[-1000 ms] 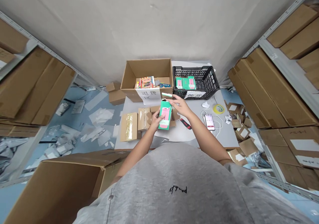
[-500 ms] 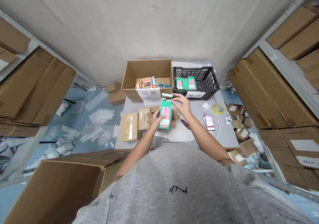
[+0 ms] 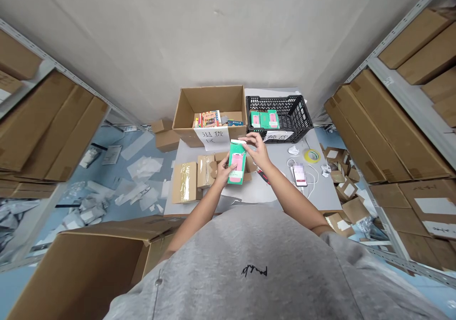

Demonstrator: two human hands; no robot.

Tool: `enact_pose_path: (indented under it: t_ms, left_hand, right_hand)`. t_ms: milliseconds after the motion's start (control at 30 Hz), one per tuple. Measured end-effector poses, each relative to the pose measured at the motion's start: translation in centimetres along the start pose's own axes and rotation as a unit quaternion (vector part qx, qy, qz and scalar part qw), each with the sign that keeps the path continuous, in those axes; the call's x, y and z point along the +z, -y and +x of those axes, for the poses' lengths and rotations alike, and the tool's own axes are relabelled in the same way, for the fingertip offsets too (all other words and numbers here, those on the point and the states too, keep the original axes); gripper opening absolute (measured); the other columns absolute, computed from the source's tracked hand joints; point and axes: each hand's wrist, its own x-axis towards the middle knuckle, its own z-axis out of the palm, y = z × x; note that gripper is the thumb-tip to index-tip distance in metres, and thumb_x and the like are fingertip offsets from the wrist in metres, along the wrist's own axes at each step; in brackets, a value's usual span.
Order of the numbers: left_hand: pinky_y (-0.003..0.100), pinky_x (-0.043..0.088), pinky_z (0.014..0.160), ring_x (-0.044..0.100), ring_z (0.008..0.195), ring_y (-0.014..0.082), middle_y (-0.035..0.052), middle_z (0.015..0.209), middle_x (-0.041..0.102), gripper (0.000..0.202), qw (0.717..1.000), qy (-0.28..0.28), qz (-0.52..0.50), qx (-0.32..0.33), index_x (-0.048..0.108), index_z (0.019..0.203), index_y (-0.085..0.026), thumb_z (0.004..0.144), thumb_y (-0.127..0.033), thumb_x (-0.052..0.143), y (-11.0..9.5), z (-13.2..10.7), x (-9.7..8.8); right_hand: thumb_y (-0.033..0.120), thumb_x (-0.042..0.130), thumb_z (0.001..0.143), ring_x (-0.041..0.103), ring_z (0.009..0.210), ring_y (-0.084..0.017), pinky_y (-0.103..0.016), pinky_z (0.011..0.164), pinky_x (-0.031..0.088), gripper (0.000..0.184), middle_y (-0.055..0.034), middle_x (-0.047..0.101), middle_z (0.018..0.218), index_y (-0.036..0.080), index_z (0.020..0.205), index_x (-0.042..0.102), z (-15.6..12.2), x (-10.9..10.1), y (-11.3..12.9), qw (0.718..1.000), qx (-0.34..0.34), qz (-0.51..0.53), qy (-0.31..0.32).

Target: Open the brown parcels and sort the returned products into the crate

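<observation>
Green box (image 3: 238, 158) held over bench (image 3: 324, 199), front-left of black crate (image 3: 297, 133).
Taped carton (image 3: 185, 182) further front-left of crate, tight there; left hand (image 3: 223, 172) grasping box's lower left. Box probably light, stiff card, crushable: hold sidewalls. Right hand (image 3: 259, 150) at top edge, grip unclear. Looser room toward phone (image 3: 299, 174), before crate's right end.

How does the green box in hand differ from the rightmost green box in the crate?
The held box is in the left hand, with the right hand at its top end; the crate box sits in the black crate, untouched. The held box shows a white flap at its top; the crate box shows none. Both are green with pink panels.
</observation>
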Motion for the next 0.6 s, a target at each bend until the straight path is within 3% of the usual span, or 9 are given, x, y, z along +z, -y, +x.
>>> enact_pose_path:
  t_ms: [100,233,467,600]
  left_hand:
    - [0.05,0.048,0.116,0.056,0.142,0.0384,0.013,0.154,0.06,0.092,1.0,0.007,0.007,0.002,0.062,0.15,-0.02,0.071,-0.055,0.092,0.1,-0.1,0.1]
    - [0.053,0.045,0.119,0.054,0.144,0.0385,0.0118,0.155,0.059,0.091,1.0,0.022,0.007,0.011,0.061,0.152,-0.021,0.072,-0.054,0.091,-0.1,-0.1,0.3]
    - [0.054,0.048,0.117,0.058,0.14,0.0386,0.0111,0.156,0.059,0.091,1.0,0.021,0.007,-0.008,0.061,0.151,-0.021,0.073,-0.056,0.09,-0.3,-0.1,0.5]
    - [0.053,0.046,0.119,0.057,0.142,0.0381,0.0117,0.154,0.06,0.09,1.0,0.014,0.012,-0.009,0.061,0.151,-0.019,0.074,-0.055,0.09,-0.5,-0.3,0.8]
  right_hand:
    - [0.07,0.064,0.094,0.071,0.12,-0.026,-0.043,0.111,0.051,0.052,-0.0074,0.078,0.123,0.029,0.125,0.072,0.8,-0.1,-0.2,1.0,0.013,-0.003,0.018]
    - [0.069,0.063,0.095,0.07,0.123,-0.027,-0.044,0.113,0.05,0.049,-0.0067,0.079,0.124,0.028,0.113,0.082,1.4,-0.7,-0.6,0.998,-0.019,-0.012,0.062]
    - [0.066,0.061,0.099,0.07,0.125,-0.026,-0.043,0.113,0.05,0.05,-0.0076,0.078,0.128,0.026,0.12,0.083,1.2,-0.8,-1.6,0.997,-0.024,-0.007,0.074]
    - [0.061,0.06,0.102,0.07,0.126,-0.025,-0.043,0.116,0.049,0.045,-0.0072,0.077,0.131,0.028,0.124,0.082,1.1,-0.9,-2.1,0.994,-0.061,-0.027,0.088]
